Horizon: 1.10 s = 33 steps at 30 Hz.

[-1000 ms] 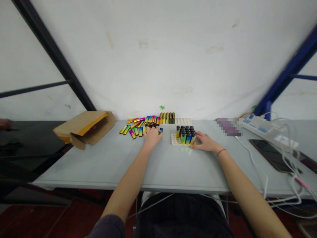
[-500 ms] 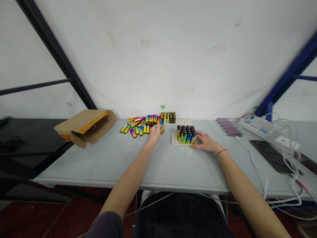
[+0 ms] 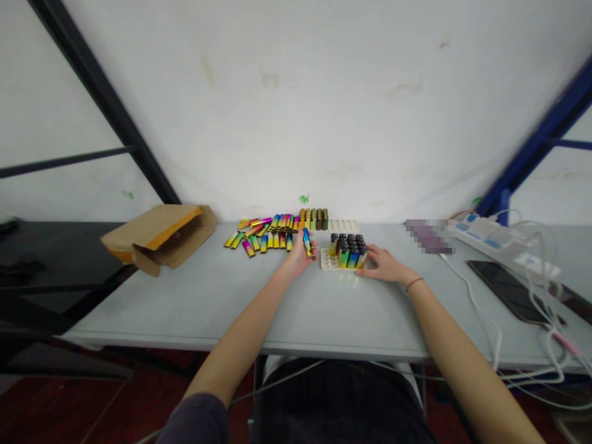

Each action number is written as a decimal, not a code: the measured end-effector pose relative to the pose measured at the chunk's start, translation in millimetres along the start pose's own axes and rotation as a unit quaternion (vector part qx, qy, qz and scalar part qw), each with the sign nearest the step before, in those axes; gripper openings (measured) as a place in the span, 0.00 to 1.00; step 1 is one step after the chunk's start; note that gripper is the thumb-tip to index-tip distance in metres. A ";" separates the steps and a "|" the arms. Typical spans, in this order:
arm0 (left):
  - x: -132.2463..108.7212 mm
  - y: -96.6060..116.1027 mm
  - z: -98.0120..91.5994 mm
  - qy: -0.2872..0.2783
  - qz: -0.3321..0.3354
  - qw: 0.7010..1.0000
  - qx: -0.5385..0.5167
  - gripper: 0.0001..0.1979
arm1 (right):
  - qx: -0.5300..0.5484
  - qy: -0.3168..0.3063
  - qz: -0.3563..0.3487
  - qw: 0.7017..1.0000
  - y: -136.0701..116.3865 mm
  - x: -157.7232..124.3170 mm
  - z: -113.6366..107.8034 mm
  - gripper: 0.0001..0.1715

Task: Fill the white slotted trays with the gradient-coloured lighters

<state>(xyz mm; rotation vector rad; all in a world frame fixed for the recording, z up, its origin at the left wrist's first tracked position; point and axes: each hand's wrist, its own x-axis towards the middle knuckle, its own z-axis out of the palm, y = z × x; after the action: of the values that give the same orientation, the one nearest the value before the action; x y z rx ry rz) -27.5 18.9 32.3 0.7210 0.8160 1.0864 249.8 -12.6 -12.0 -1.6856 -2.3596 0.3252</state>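
Observation:
My left hand (image 3: 300, 259) is closed around a rainbow metallic lighter case (image 3: 307, 242), held tilted above the table just left of a white rack (image 3: 329, 262). Black-topped lighters (image 3: 353, 253) with shiny coloured bodies stand upright in that rack, and holes at its left end show bare. At the rack's right end lies my right hand (image 3: 383, 266), its thumb at the front and its fingers behind, gripping the end. Loose metallic lighter cases (image 3: 263, 242) lie spread and piled left of my left hand.
Behind my left hand, a block of upright gold-topped cases (image 3: 314, 218) stands by the wall beside another white rack (image 3: 345, 226). An open cardboard box (image 3: 157, 231) lies left. On the right are a phone (image 3: 509, 290), a power strip (image 3: 509, 246) and tangled white cables.
My left hand has moved right and slightly toward me from the loose pile, carrying the lighter case, and has turned so the case shows more. My right hand stays at the rack.

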 end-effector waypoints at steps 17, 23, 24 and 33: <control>5.7 -0.2 -4.6 0.010 -0.007 1.000 -0.017 0.22 | 0.009 0.001 -0.008 1.000 -0.2 -0.3 -1.5 0.46; -2.2 3.6 2.1 0.039 0.039 0.997 -0.052 0.22 | 0.013 0.006 -0.006 1.000 -0.5 -0.9 -2.2 0.47; -2.8 3.2 2.7 0.040 0.041 0.997 -0.054 0.22 | 0.013 0.006 -0.006 1.000 -0.6 -0.8 -2.1 0.46; 2.9 -2.7 -1.4 0.049 0.016 0.998 -0.046 0.24 | 0.012 -0.001 0.000 1.000 -1.7 -0.1 -1.9 0.46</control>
<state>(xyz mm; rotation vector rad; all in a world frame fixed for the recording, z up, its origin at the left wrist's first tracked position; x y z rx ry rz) -26.8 20.9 28.7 0.6076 0.8351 1.1876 248.9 -13.1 -9.6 -1.6738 -2.3479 0.3548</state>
